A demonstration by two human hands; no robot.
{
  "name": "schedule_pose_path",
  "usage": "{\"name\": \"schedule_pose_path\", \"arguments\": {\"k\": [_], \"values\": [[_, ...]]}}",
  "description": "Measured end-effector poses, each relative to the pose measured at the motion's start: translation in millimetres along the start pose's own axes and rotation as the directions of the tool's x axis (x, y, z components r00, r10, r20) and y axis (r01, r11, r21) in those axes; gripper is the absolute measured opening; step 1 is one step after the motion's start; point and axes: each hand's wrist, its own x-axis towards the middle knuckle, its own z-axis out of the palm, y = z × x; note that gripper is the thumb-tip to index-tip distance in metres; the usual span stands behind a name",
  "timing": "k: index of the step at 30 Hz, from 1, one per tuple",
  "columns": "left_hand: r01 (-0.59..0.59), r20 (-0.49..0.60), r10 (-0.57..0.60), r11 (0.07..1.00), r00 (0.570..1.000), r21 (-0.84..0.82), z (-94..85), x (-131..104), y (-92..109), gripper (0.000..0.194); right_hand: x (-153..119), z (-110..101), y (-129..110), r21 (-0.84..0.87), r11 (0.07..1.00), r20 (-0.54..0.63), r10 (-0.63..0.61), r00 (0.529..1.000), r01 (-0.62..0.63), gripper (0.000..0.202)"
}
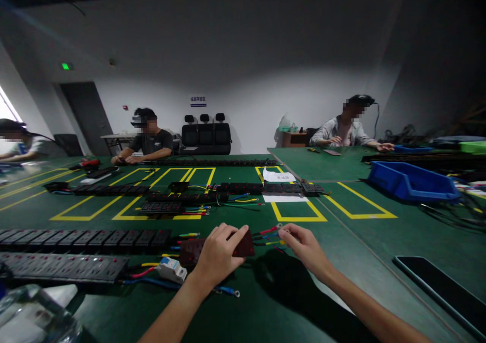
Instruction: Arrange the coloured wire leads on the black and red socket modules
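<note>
My left hand [222, 254] is closed over a dark red socket block [190, 252], its fingers curled on the top and hiding the middle. Several coloured wires [266, 231] with ring terminals come out of the block's right end. At their tips my right hand [307, 247] is closed in a pinch on the ring terminals. Left of the block lie two long black socket strips, one farther back [83, 238] and one nearer [68, 267]. A white circuit breaker [172, 269] sits beside the nearer strip, close to my left wrist. A blue wire [228, 290] with a ring terminal lies below my left hand.
More socket strips [243, 187] and a white paper label [279, 176] lie across the green table [357, 237]. A blue bin [413, 181] and a phone [444, 287] are at right. A clear plastic item [38, 312] is front left. Several people sit farther back.
</note>
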Motion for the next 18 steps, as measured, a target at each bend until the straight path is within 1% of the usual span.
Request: {"name": "schedule_pose_path", "arguments": {"k": [3,6,9,12,14,18], "values": [[0.015,-0.006,-0.015,1.0,1.0,0.0,0.3,-0.1,-1.8,0.078,-2.4,1.3,-0.4,-0.048,0.998,-0.013,-0.038,0.999,0.037,0.038],[0.016,-0.007,-0.016,1.0,1.0,-0.007,-0.8,0.1,-2.0,0.078,-3.8,1.3,-1.4,-0.044,0.997,-0.008,-0.064,0.998,0.064,0.038],[0.017,-0.009,-0.017,1.0,1.0,-0.014,-1.9,0.7,-1.1,0.078,-3.4,0.6,0.3,-0.02,0.998,0.005,-0.06,0.998,0.061,0.039],[0.019,0.003,-0.019,1.0,1.0,-0.016,-2.3,1.3,-0.6,0.078,-2.9,0.4,2.0,-0.031,0.998,-0.009,-0.056,0.998,0.055,0.041],[0.025,0.014,-0.025,1.0,1.0,-0.015,-2.5,1.6,-0.5,0.078,-3.8,0.3,0.3,-0.081,0.992,-0.019,-0.1,0.995,0.098,0.04],[0.043,0.035,-0.042,0.999,0.998,-0.016,-3.7,2.1,-1.0,0.079,-8.0,-0.5,-9.4,-0.231,0.944,-0.012,-0.245,0.969,0.236,0.038]]}}
